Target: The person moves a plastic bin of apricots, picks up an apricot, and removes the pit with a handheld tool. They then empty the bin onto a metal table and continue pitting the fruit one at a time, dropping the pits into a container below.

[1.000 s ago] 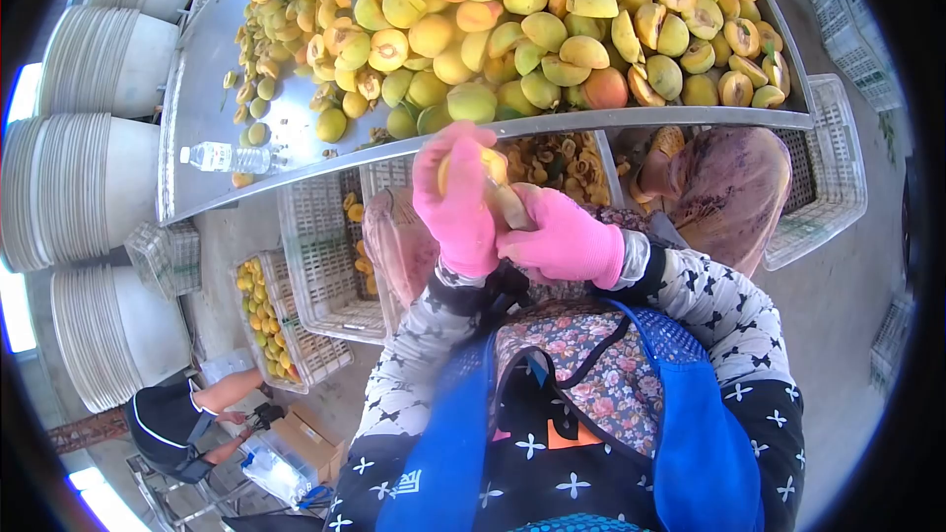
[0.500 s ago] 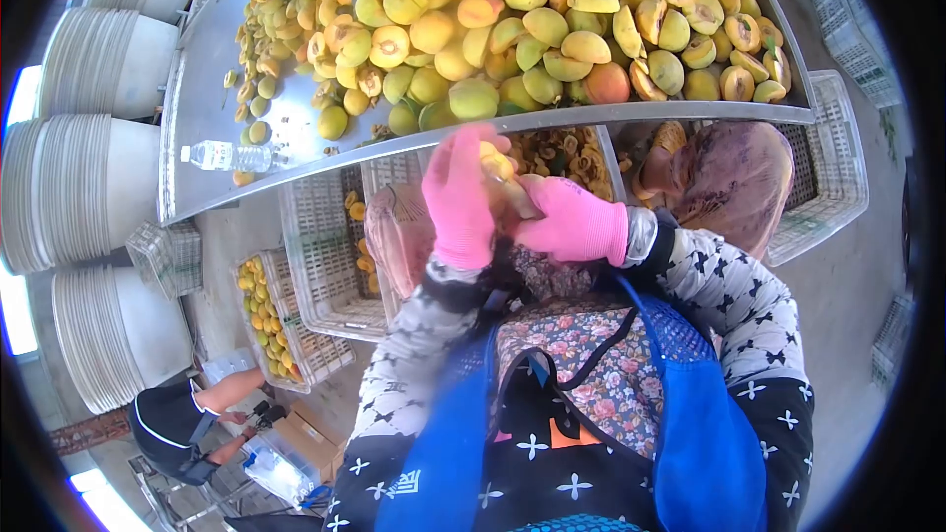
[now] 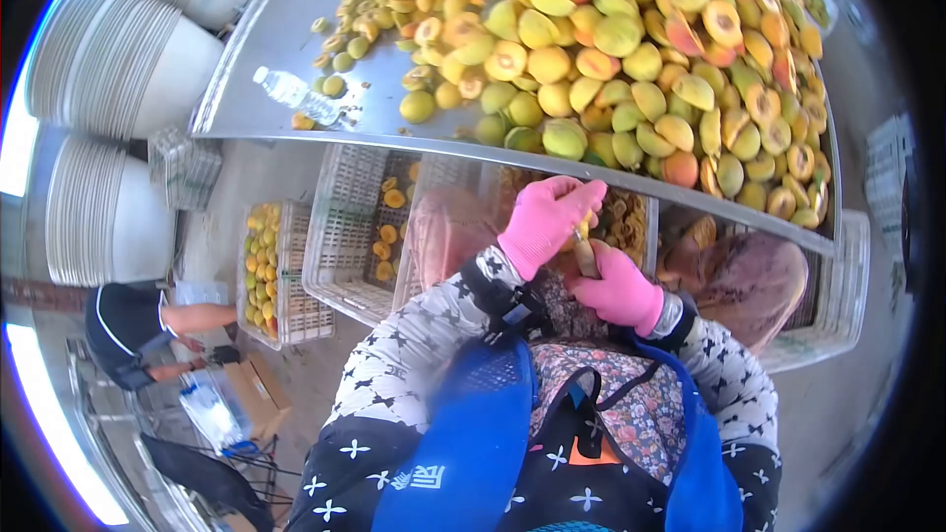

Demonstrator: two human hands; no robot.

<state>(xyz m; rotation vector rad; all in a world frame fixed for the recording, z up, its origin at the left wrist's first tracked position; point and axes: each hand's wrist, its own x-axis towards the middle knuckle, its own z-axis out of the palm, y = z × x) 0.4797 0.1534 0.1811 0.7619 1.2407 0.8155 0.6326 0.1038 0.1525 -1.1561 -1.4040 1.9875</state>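
My left hand (image 3: 548, 221), in a pink knit glove, is closed around a yellow piece of peach (image 3: 583, 229), most of it hidden by the fingers. My right hand (image 3: 623, 288), gloved alike, grips a short hand tool (image 3: 586, 256) with a pale shaft that points up at the fruit. The kind of its tip cannot be made out. Both hands are close together over my lap, just in front of the metal table's edge (image 3: 631, 180). A large heap of peaches, many of them halved (image 3: 621, 59), covers much of the table.
A plastic bottle (image 3: 296, 94) lies on the table's left part. Below stand white crates (image 3: 340, 222), some with yellow fruit halves, and a crate of whole fruit (image 3: 258, 276). Stacked white tubs (image 3: 108, 212) line the left. Another person (image 3: 128, 330) bends beside a cardboard box (image 3: 258, 389).
The view has turned, shifting the table and crates within it. My left hand has rolled over the fruit, hiding more of it. The tool stays in my right hand, close to the fruit.
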